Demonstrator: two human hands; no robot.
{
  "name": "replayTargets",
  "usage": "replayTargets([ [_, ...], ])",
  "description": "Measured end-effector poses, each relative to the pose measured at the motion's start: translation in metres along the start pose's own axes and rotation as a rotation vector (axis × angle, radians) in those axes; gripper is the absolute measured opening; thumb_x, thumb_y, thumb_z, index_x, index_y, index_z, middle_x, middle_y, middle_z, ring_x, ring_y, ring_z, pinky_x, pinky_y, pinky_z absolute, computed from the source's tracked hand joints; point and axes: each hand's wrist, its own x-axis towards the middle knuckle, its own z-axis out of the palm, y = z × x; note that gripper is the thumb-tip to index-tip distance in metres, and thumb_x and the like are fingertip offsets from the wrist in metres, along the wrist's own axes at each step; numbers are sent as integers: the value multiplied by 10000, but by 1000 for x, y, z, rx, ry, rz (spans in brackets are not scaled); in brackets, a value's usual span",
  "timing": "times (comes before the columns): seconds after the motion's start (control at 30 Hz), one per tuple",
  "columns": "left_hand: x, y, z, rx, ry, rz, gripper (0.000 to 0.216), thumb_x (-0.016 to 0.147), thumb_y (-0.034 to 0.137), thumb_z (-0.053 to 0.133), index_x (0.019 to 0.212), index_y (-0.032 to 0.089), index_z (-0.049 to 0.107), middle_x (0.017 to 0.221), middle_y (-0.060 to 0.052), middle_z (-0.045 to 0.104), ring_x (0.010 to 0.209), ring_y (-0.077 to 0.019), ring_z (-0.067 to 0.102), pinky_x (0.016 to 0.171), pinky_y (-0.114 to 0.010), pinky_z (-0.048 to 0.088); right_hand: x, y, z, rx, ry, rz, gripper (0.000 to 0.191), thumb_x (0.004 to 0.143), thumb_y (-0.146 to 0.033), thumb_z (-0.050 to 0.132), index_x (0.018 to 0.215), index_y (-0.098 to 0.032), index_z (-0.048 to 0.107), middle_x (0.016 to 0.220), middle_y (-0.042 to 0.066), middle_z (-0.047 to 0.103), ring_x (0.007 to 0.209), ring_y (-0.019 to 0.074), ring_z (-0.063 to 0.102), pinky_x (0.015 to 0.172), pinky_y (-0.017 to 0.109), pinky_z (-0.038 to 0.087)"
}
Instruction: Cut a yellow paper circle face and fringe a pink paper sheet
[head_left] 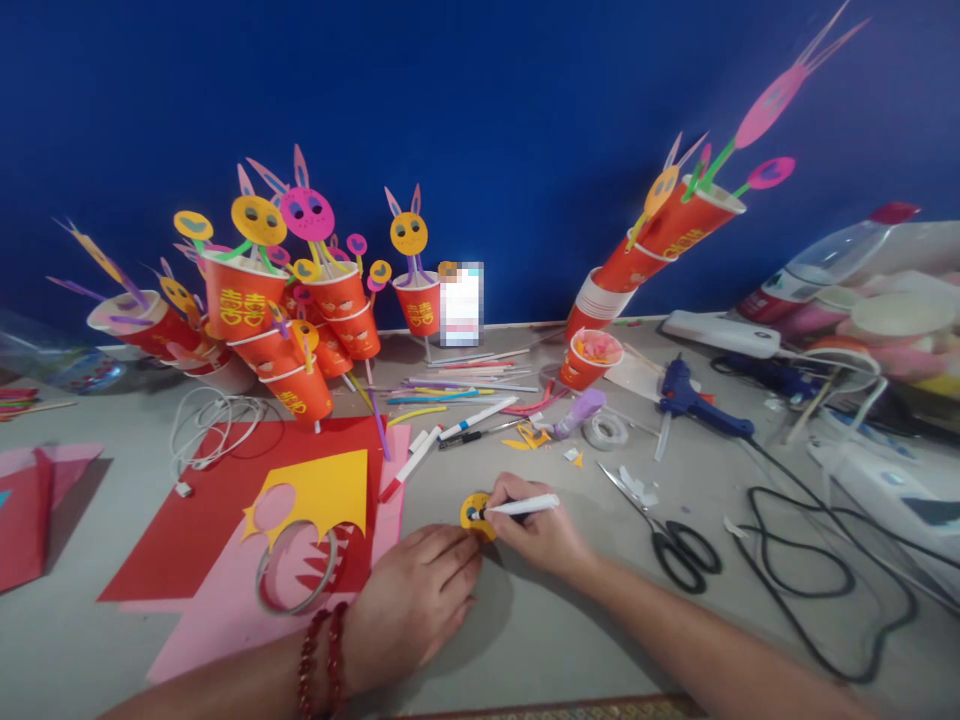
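In the middle of the table lies a small round yellow paper face (471, 500) with a dark drawn spot on it. My right hand (536, 530) grips a white marker (529, 505), its tip on the yellow paper. My left hand (416, 595) rests flat, fingers stretched out, with the fingertips at the disc's lower left edge. Left of that hand are a roll of tape (262, 585), a cut yellow sheet (330, 485) and pink and red sheets (180, 540). A red-capped marker (409, 465) lies just beyond my hands.
Red paper cups (244, 295) with paper rabbit faces stand at the back left, and a leaning cup stack (630, 265) at the right. Scissors (679, 550), a blue glue gun (694, 400) and its black cord (795, 590) lie right. Several thin sticks (465, 385) lie behind.
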Motion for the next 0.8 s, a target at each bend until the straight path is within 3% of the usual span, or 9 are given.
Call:
replayTargets([
  [0.8,-1,-1,1,-26,-5,-13,302,977,274,496,1240,153,582,1277,-79,647,1195,-223,564,1043,-381,459,1,-3,-2,55,32,11,114,765,-146,533,669,-205,518,585,-37,530,540,115,440,503,226,346],
])
